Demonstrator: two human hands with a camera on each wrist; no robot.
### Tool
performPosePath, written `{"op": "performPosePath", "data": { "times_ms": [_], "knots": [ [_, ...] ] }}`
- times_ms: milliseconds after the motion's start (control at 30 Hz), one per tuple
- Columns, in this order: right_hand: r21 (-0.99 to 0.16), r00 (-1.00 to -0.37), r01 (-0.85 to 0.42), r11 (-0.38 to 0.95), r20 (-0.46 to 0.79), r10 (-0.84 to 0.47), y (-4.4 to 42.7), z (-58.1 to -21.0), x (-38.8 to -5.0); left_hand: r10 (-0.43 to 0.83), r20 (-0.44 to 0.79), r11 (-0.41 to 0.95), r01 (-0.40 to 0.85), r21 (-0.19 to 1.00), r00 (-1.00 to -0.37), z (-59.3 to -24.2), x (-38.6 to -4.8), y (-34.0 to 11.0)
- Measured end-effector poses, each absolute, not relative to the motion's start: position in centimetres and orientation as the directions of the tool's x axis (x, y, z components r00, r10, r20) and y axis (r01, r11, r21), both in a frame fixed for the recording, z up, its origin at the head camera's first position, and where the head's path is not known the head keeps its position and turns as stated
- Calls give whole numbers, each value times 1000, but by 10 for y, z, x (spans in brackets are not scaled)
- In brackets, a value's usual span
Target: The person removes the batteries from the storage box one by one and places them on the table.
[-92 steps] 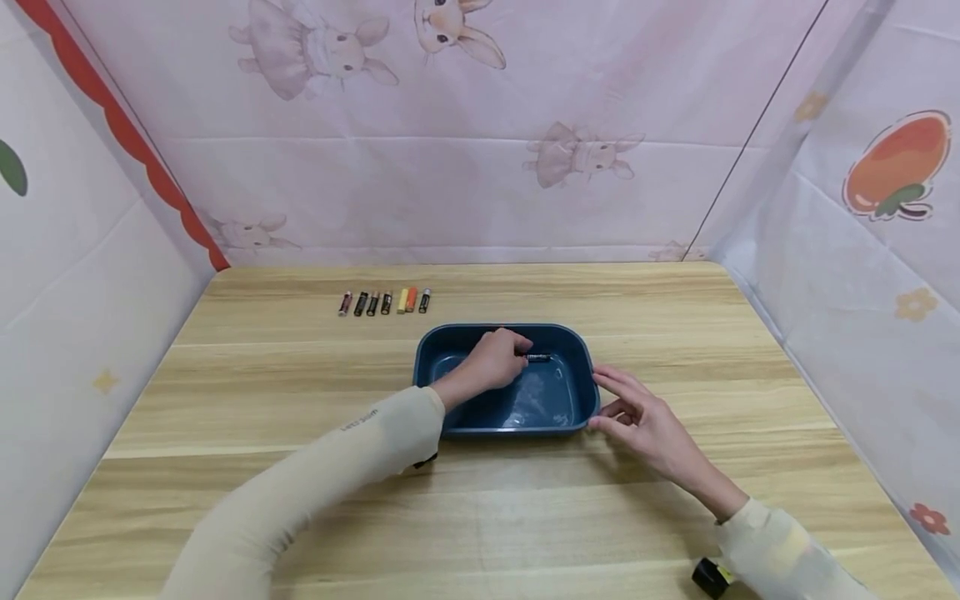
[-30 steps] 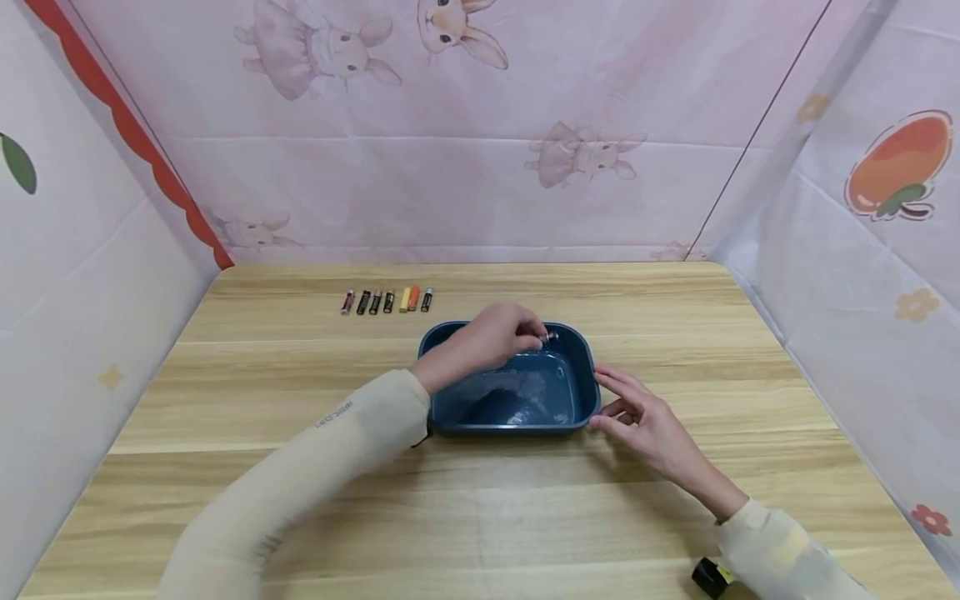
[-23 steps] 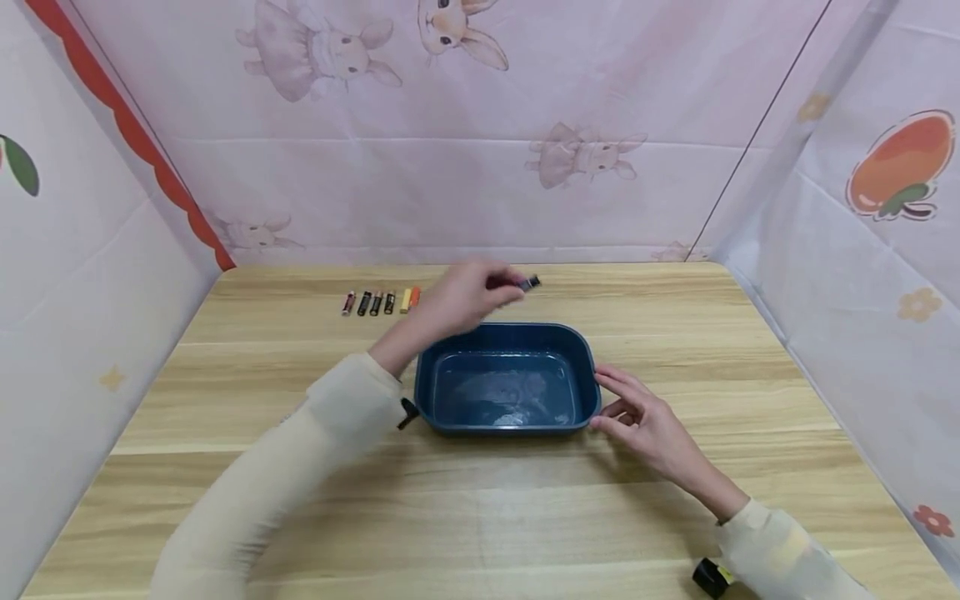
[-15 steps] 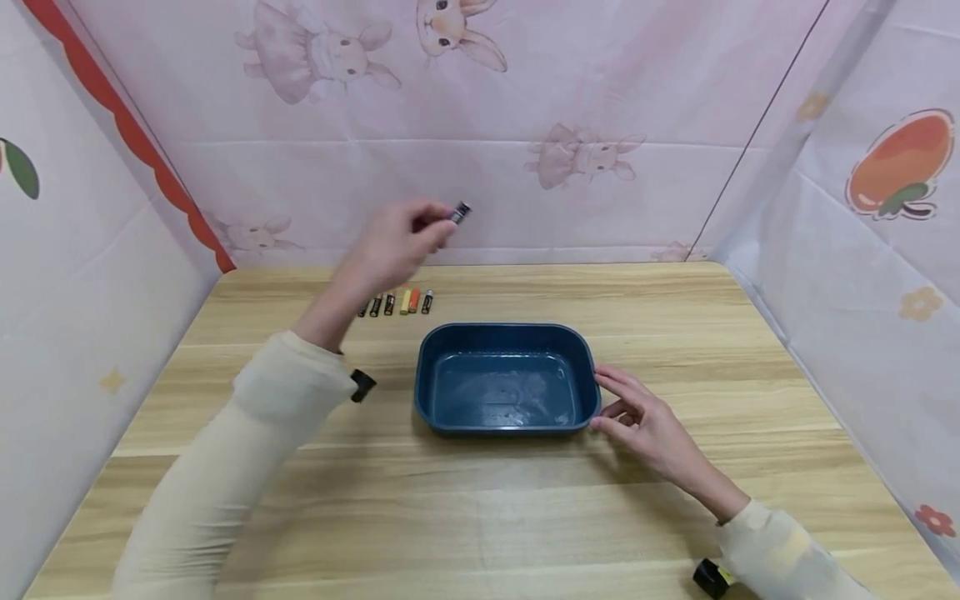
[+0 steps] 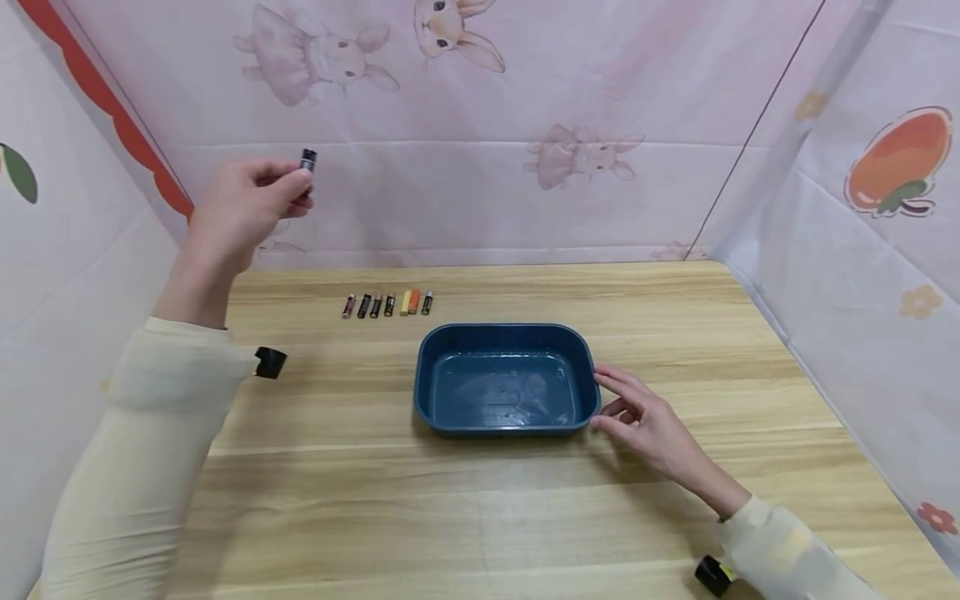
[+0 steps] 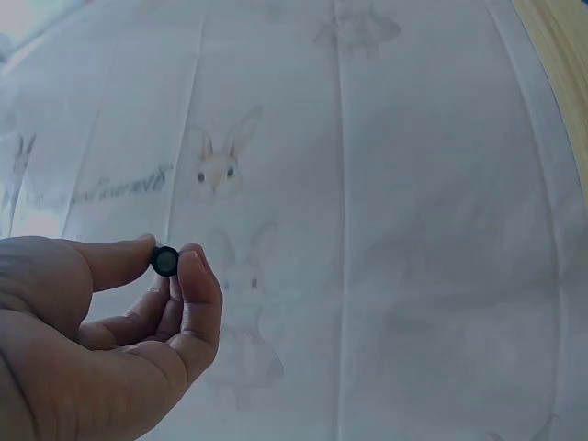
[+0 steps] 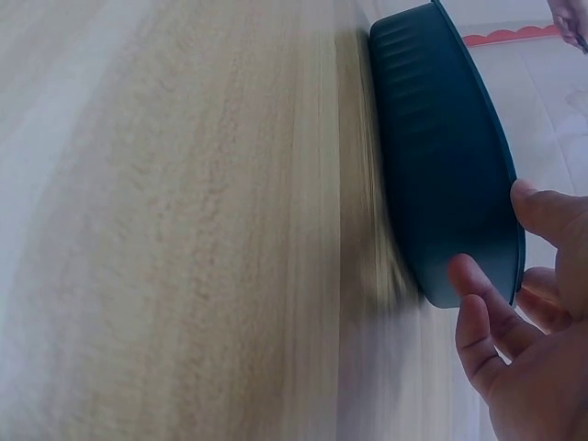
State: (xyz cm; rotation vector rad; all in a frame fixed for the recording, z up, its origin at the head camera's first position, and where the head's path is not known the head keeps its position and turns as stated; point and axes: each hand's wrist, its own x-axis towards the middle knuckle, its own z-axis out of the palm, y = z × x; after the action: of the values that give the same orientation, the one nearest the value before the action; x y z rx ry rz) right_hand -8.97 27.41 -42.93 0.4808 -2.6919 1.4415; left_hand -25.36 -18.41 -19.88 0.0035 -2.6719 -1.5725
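Note:
My left hand (image 5: 242,204) is raised at the left, above the table's back, pinching a black battery (image 5: 308,159) between thumb and fingertips. In the left wrist view the battery (image 6: 165,261) shows end-on. A dark blue rectangular basin (image 5: 504,430) stands mid-table, and I see nothing lying inside it. At its right end my right hand (image 5: 651,429) touches the outer wall with thumb and fingertips, the fingers loosely bent. The right wrist view shows the thumb at the rim of the basin (image 7: 441,156).
Several batteries lie in a row on the table behind and left of the basin: dark ones (image 5: 376,306), a yellow one (image 5: 405,302) and an orange one (image 5: 414,301). Printed fabric walls (image 5: 480,200) enclose the wooden table (image 5: 480,517) at the back and sides.
My left hand has come out of the basin with the battery, then risen and moved left past the row. My right hand and the basin have stayed in place.

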Motion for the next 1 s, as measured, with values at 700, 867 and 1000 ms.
{"op": "performPosePath", "data": {
  "times_ms": [700,867,1000],
  "knots": [
    [-802,-954,-281,528,172,-246,276,-429,-91,-105,-107,536,-147,831,-989,-320,-291,-245],
    [-805,-954,-276,525,162,-253,275,-428,-91,-81,-155,567,-174,805,-985,-353,-296,-246],
    [-803,-955,-271,530,157,-250,275,-428,-92,-78,-192,589,-201,783,-978,-369,-297,-246]
  ]
}}
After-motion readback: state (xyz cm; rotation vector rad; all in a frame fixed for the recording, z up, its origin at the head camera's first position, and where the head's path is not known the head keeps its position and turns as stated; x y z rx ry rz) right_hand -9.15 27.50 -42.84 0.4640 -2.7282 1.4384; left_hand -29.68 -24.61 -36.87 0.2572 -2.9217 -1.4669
